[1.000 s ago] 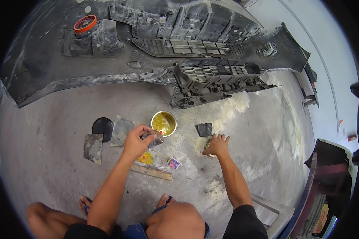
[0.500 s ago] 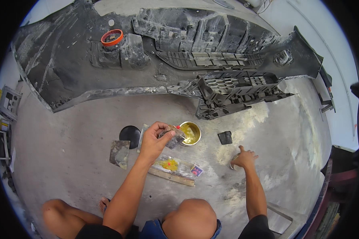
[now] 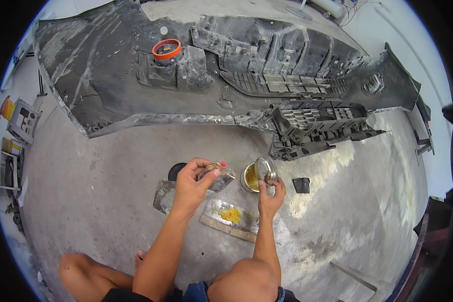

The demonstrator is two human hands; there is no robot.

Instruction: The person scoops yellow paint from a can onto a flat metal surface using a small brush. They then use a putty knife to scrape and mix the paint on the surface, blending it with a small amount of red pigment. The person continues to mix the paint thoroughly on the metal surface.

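Note:
My left hand (image 3: 190,186) is closed on a thin, stained spreader plate (image 3: 219,177), raised above the floor. A bright red dab (image 3: 223,164) shows near its upper edge. My right hand (image 3: 271,199) grips a round metal lid (image 3: 265,167) by its lower edge. The lid stands tilted at the right side of an open metal can (image 3: 250,184) holding yellow paste; whether they touch, I cannot tell. Below the hands lies a flat board (image 3: 214,211) bearing a smear of yellow paste (image 3: 230,216) with a small red spot in it.
A large black car bumper (image 3: 121,95) stretches across the far side, with an orange-red ring (image 3: 166,49) on it. Right of the can lies a small black pad (image 3: 301,185). A dark disc (image 3: 175,171) and a grey plate (image 3: 165,195) lie left.
My right hand has come left from the floor, bringing the lid up beside the can. My left hand keeps hold of the spreader plate. The view has shifted slightly.

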